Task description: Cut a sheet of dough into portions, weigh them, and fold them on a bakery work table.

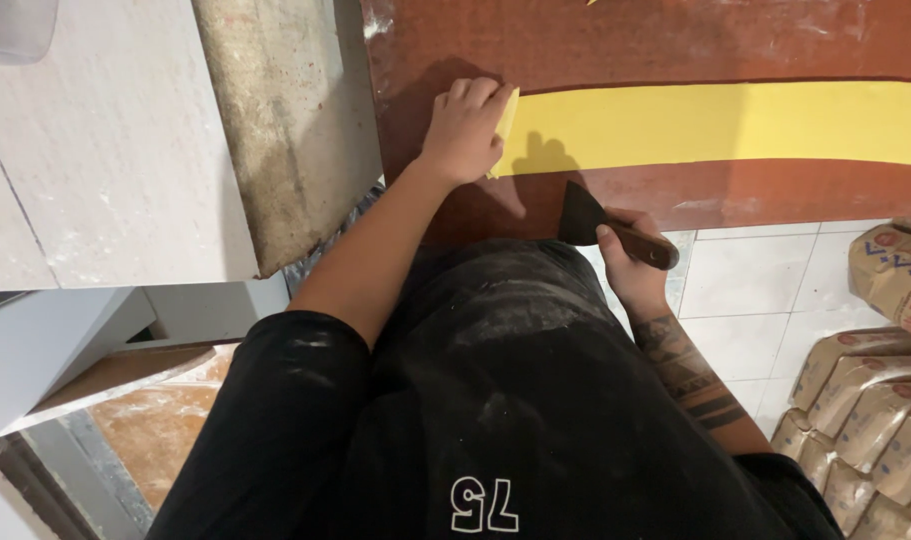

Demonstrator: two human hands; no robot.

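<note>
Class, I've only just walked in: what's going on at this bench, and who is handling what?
A person in a flour-dusted black top stands at a reddish-brown work surface. Their left hand presses on the end of a long flat yellow strip of dough laid across it. Their right hand grips a scraper by its wooden handle, dark blade held up near the bench edge, just short of the strip. Stacked paper sacks sit on the tiled floor to the right.
</note>
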